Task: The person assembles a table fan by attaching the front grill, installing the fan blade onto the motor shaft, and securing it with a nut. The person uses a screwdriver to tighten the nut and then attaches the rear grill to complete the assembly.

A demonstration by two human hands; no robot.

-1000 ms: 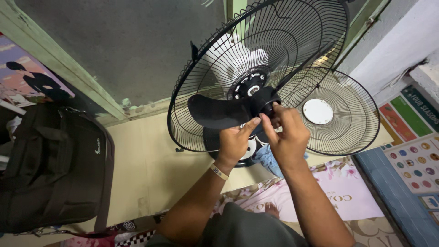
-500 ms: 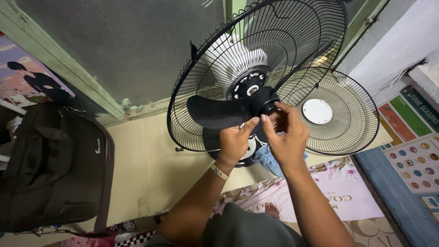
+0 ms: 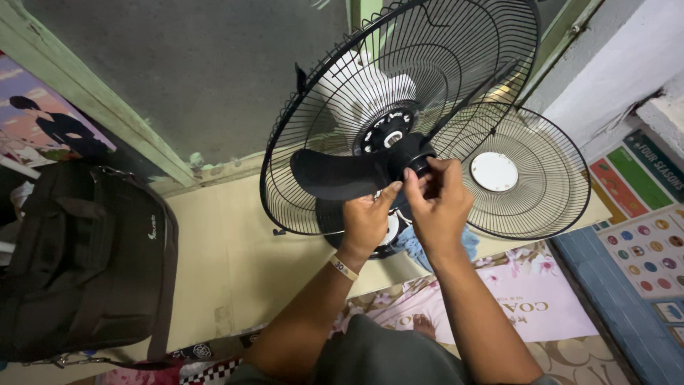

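Up close in the head view, both hands meet at the centre of a black fan blade (image 3: pixel 335 173) that sits inside the rear grille (image 3: pixel 399 93) of a fan standing at the far edge of the tan floor (image 3: pixel 228 257). The left hand (image 3: pixel 365 221) is closed from below on the blade near its root, thumb raised toward the hub. The right hand (image 3: pixel 436 210) has thumb and fingertips (image 3: pixel 412 178) pinched around the small black hub cap (image 3: pixel 415 158) on the front of the blade; how tight that pinch is cannot be told. Behind the blade, the white motor housing (image 3: pixel 370 89) shows through the wires.

Just right of the hands, the detached front grille (image 3: pixel 527 171) with its white centre disc leans against the rear one. A dark bag (image 3: pixel 85 257) lies well apart by the left edge of the floor, and a patterned mat (image 3: pixel 527 299) covers the near right corner.

As a judgement, the main risk is the cap slipping from the right fingertips and rolling under the grilles or onto the mat. If the left hand's hold loosens, the blade could spin, knuckles could scrape the wires, and the leaning front grille could be knocked over.
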